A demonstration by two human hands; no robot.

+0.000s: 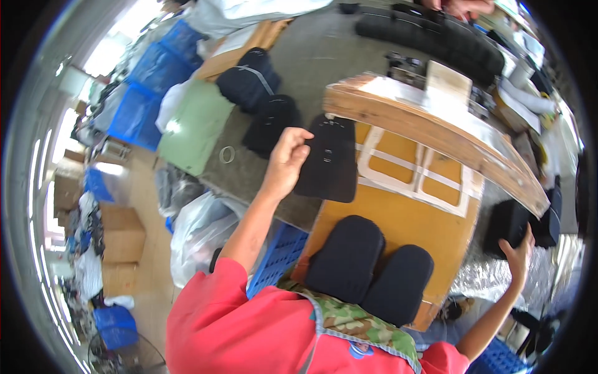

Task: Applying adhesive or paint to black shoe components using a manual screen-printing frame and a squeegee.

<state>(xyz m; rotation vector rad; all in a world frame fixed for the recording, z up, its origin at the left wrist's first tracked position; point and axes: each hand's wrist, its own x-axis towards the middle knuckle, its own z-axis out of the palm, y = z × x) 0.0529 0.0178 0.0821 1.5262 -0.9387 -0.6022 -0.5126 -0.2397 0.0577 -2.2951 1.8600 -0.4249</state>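
Observation:
My left hand [288, 161] is over the left edge of a flat black panel [327, 165]; its fingers are bent, the thumb is a little apart, and nothing shows in them. Off to the right, my right hand [519, 252] has its thumb and fingers at the near edge of a black fabric piece [506, 225], which looks gripped. Two rounded black pads [349, 255] lie close to my body on a yellow-brown board [386, 215]. White frame-shaped outlines [392, 165] lie on the board, below a raised wooden beam [405, 118].
Stacked black pieces [249, 81] and a green sheet [194, 124] lie on the grey table at left. Blue crates [280, 258], a clear plastic bag [202, 234] and cartons [121, 230] stand lower. Across the table, another person's hands [461, 7] are near a long black roll [430, 40].

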